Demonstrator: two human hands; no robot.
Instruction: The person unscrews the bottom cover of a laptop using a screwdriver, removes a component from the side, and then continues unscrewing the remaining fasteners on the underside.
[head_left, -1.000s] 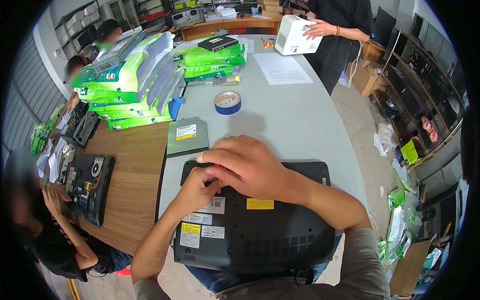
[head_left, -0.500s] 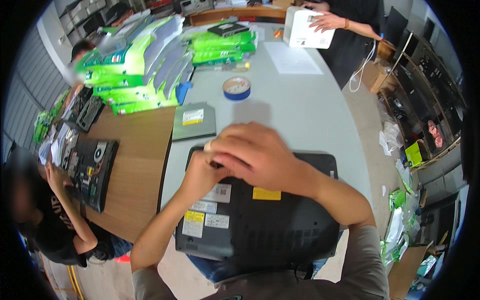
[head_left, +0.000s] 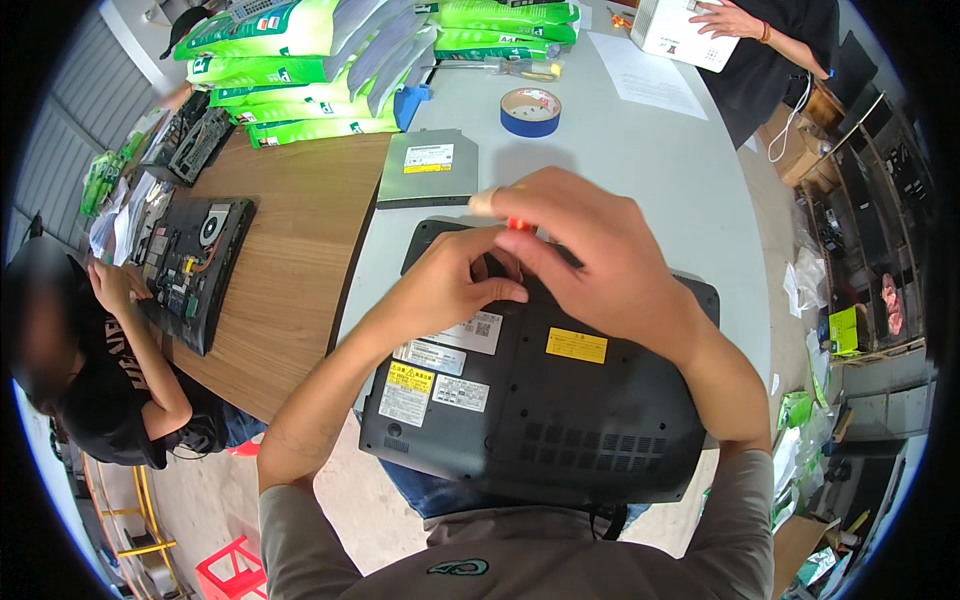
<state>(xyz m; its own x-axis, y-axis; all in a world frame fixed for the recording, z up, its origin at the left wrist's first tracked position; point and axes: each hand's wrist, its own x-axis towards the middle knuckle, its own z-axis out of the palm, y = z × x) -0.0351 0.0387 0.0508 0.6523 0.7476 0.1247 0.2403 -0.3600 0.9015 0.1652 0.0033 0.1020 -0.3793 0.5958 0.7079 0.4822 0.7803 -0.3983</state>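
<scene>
A black laptop (head_left: 590,400) lies underside up in front of me, its near part over my lap. Labels and vent slots show on its base. Above its far edge, my right hand (head_left: 590,235) pinches a red-ended tool (head_left: 520,224), seemingly a screwdriver; most of it is hidden behind the fingers. My left hand (head_left: 450,280) is curled just below it, thumb and forefinger close together near the laptop's surface. Whatever those fingertips hold is hidden. A flat silver optical drive (head_left: 428,165) sits beyond the laptop's far left corner.
Blue tape roll (head_left: 530,112), yellow-handled screwdriver (head_left: 535,68) and green paper packs (head_left: 300,85) are farther back. At left, a co-worker's hand (head_left: 115,290) touches an opened laptop (head_left: 195,265). Another person, far right, holds a white box-shaped device (head_left: 685,35).
The view has tipped downward, so the table's things sit higher in the picture. My hands have parted slightly, the right one raised over the left, and the red end now shows between its fingers.
</scene>
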